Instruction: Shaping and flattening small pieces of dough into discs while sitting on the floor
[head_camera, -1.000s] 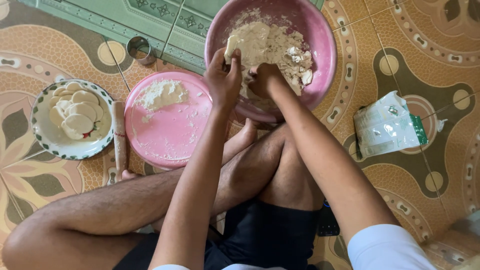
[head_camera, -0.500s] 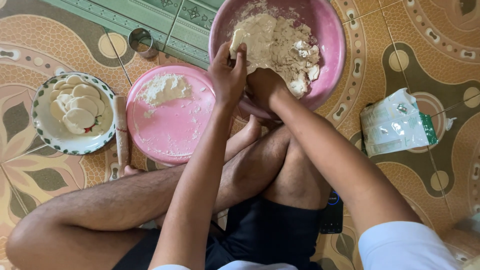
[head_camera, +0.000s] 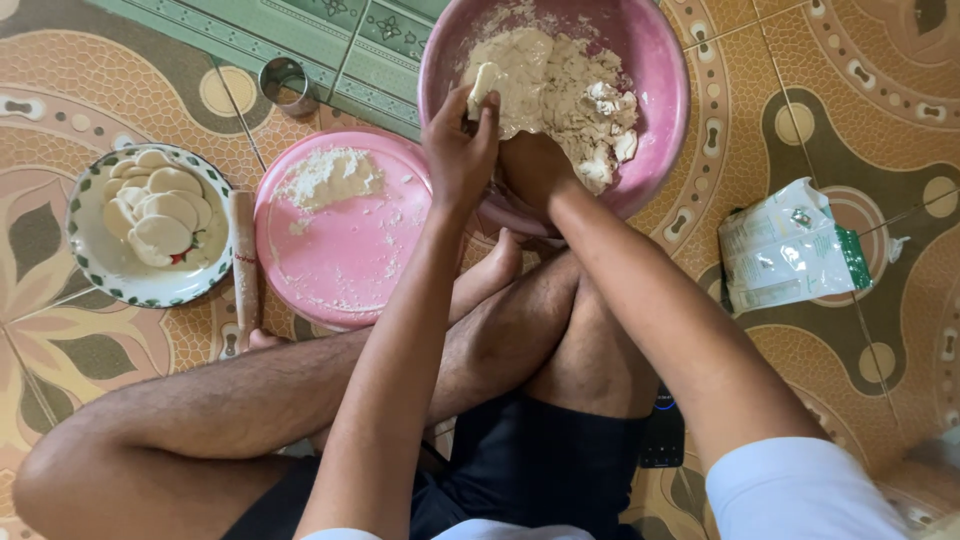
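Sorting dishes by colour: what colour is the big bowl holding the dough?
Pink; the big round plastic bowl shows best in the head view.

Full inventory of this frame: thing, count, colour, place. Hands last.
basin: 1, pink, top centre, on the floor
dough: 1 crumbly mass, off-white, inside basin
tray: 1, pink, round, left of basin
flour heap: 1, white, on tray
patterned plate: 1, white with green rim, far left
dough rounds: several, white, stacked on patterned plate
rolling pin: 1, wooden, between plate and tray
metal ring cutter: 1, silver, above tray
bag: 1, white and green, right
left hand: pinching a dough piece
right hand: in basin, against dough
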